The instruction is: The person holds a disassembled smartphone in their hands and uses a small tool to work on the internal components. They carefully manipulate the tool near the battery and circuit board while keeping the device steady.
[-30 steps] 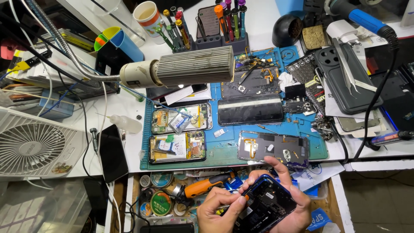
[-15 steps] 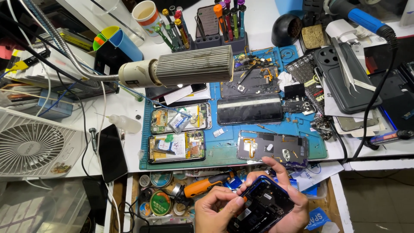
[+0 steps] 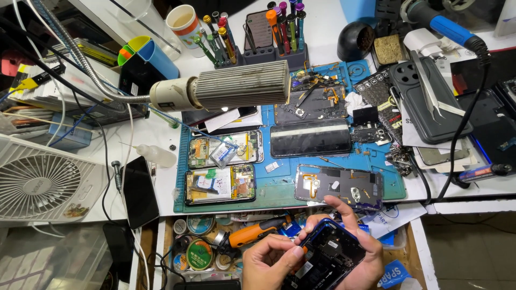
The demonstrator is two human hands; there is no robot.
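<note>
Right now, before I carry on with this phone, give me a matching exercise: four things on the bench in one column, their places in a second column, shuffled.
Things:
1. opened phone
2. orange electric screwdriver
3. white fan
4. paper cup

Places:
A. far left of the bench
B. in the open drawer
C. back of the bench, beside the screwdriver rack
D. between the left hand and right hand

Pairs: 1-D, 2-B, 3-A, 4-C

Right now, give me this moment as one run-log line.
left hand: pinching edge of opened phone | right hand: cradling phone from below | orange screwdriver: lying in drawer, untouched | blue mat: other opened phones
</note>
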